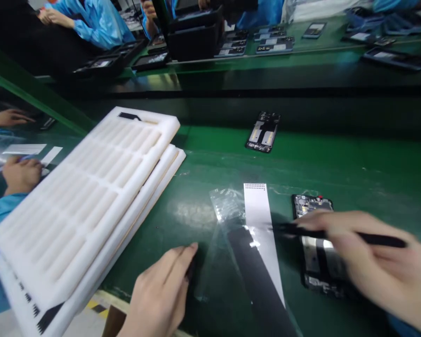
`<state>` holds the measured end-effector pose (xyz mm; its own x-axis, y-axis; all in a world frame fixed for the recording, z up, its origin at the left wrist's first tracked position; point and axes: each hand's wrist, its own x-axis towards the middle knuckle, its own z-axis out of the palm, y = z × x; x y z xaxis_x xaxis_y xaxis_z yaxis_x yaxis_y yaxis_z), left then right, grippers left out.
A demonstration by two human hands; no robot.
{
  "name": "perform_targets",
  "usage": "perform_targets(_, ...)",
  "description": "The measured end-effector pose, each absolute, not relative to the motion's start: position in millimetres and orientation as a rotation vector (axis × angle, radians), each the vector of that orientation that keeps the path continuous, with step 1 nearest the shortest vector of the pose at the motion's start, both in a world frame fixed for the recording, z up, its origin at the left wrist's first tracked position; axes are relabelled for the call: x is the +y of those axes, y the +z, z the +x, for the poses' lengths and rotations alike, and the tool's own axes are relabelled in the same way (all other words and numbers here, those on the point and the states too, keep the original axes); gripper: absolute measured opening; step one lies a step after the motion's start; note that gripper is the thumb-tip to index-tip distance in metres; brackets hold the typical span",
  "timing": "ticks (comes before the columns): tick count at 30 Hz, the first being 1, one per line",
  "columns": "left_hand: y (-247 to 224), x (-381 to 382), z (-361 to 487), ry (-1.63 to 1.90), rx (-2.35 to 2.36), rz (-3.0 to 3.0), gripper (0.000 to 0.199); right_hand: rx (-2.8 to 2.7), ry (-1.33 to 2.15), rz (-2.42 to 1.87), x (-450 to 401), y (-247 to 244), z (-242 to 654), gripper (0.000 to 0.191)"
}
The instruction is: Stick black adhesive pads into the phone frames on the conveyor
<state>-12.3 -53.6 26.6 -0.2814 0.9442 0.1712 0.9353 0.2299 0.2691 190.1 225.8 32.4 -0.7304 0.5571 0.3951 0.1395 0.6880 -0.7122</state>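
Note:
My right hand (368, 262), smeared by motion, is closed around black tweezers (382, 239). Their tips point left and lie over a white strip (257, 206) with rows of small dark dots at its far end. Below the hand, partly covered, is an opened phone (312, 271) with its inner parts showing. My left hand (164, 285) rests near the table's front edge, fingers pressed together; a dark bit shows under the fingertips, too hidden to name. Between the hands lie a clear film (226, 203) and a black strip (256, 276) that overlaps the white one.
White foam trays (80, 187) with slots are stacked at the left. A second opened phone (264, 132) lies farther back on the green table (203, 173). Another person's hand (23, 175) is at the far left. Phones and black bins (194, 35) stand on the raised shelf behind.

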Motion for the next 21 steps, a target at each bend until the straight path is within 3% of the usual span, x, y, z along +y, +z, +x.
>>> perform_targets(4, 16.1, -56.9, 3.5, 0.096, 2.323, 2.118, 0.062, -2.413, 1.420, -0.352, 182.1, 29.7, 151.7, 0.021)
perform_targets(8, 12.8, -48.6, 11.0, -0.190, 2.227, 2.165, 0.082, -2.463, 1.474, -0.338, 173.0, 7.7, 144.0, 0.021)
perform_targets(21, 9.9, -41.9, 13.2, -0.204, 2.142, 2.120, 0.086, -2.443, 1.562, -0.359, 177.2, 0.4, 147.2, 0.023)
